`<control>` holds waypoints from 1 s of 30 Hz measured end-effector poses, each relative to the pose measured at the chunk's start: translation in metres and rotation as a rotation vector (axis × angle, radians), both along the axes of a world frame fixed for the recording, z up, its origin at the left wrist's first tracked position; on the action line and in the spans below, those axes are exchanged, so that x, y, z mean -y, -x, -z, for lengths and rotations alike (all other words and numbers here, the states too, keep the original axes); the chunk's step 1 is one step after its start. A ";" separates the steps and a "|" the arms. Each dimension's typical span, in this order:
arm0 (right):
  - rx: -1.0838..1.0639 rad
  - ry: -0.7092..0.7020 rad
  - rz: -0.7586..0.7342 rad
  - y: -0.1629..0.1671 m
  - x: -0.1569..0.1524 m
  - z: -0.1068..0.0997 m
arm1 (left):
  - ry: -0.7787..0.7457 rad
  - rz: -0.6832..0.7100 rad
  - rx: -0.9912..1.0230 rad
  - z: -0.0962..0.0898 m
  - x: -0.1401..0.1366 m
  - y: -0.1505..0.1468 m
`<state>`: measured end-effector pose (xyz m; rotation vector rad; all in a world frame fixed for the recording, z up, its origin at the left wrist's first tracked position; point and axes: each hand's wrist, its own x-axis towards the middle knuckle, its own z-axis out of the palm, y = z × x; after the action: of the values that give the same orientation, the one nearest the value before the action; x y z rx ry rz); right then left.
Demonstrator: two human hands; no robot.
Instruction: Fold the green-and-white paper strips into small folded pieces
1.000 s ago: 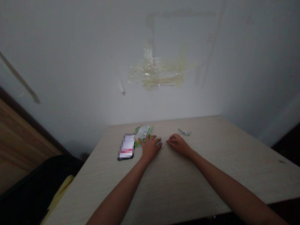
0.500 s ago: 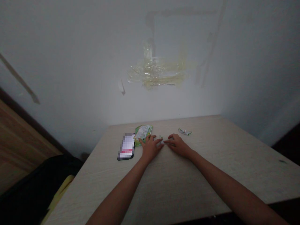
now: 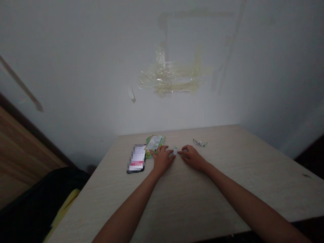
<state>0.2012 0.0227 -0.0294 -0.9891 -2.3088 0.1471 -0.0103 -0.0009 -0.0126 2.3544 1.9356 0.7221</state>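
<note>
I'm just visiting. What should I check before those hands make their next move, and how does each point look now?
1. Small piece lies between the hands on the table: ok, small piece, table.
2. Left hand reaches the piece: ok, fingertips at its edge; firmness of grip, cannot tell.
3. Right hand touches the piece: cannot tell; fingertips are close.
4. Green packet clear of fingers: not ok, left fingers overlap it in view.
5. Phone clear of both hands: ok.
6. Wrapper strip apart from the piece: ok.

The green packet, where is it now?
In the head view, the green packet lies on the table's left half, just right of the phone, with the left hand at its near edge.
</note>
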 end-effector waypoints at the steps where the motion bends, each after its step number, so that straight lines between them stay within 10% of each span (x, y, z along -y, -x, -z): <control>1: 0.000 0.001 0.002 0.000 0.000 0.000 | 0.003 0.007 0.002 0.000 0.000 0.000; 30: -0.120 0.056 -0.011 -0.002 -0.011 0.011 | -0.042 0.133 0.100 0.000 -0.002 -0.001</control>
<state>0.2032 0.0337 -0.0407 -0.9680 -2.2112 0.2694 -0.0095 0.0011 -0.0127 2.3929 1.7234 0.8595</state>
